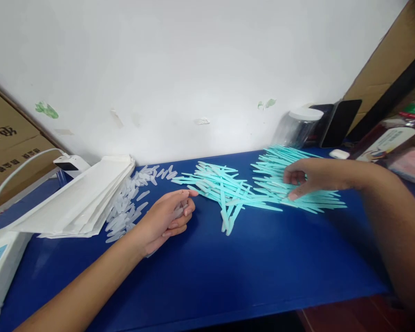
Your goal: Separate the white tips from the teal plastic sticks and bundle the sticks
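Note:
My left hand (169,216) is closed around some small translucent caps (179,211), mostly hidden by its fingers. Beside it, on the left, lies a loose heap of the same pointed, frosted caps (122,214). To its right is a crisscrossed pile of thin turquoise sticks (224,186). My right hand (302,180) reaches over a second, more evenly aligned pile of turquoise sticks (318,200). Its thumb is apart from its curled fingers, and the thumb tip is at or just above the sticks. No stick is visibly lifted in that hand.
White paper-like sleeves (79,198) are stacked at left, near a white device with a cable (71,163) and a power strip (3,258). A lidded clear jar (297,127), a dark phone-like slab (340,122) and a bottle (383,138) stand at right. A white wall backs the blue table (228,281).

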Demonstrator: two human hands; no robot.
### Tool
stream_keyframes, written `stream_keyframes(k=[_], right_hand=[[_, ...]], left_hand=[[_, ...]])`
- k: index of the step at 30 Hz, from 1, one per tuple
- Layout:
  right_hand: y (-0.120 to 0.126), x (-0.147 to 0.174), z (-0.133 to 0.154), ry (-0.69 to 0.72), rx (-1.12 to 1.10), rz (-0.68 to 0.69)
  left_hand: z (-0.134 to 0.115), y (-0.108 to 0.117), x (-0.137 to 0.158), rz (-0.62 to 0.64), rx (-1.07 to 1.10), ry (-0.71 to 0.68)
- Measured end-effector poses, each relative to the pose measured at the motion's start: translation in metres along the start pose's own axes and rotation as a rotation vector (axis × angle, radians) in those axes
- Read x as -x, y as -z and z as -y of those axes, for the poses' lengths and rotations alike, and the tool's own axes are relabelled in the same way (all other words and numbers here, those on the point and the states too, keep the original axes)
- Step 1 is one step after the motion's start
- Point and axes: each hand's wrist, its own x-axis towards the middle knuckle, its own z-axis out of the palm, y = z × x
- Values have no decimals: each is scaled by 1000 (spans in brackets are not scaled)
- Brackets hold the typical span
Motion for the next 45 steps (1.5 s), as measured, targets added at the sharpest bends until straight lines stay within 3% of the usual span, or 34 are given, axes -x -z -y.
stream_keyframes(k=[3,10,16,24,27,32,38,43,45], right_hand=[[5,-1,3,-54,13,46],[8,-2,2,-28,45,-60],[8,-9,1,-56,39,-317],[6,-1,36,52,-79,-430],[0,0,49,187,-157,-453],[-14,2,71,382,-365,-326],[-27,4,89,488,-444,-67],[-31,5,94,518,-414,-10],[-32,5,95,521,-406,-10]], left_hand=[[1,-2,1,47,-72,-12],[0,0,1,56,-233,-41],[2,3,0,84,-270,-39],[1,4,-1,86,-292,-35],[0,4,1,138,-324,-47],[-1,4,3,189,-425,-121],[5,5,-2,109,-630,-268],[4,2,-5,39,-730,-366],[1,3,-4,5,-676,-318]])
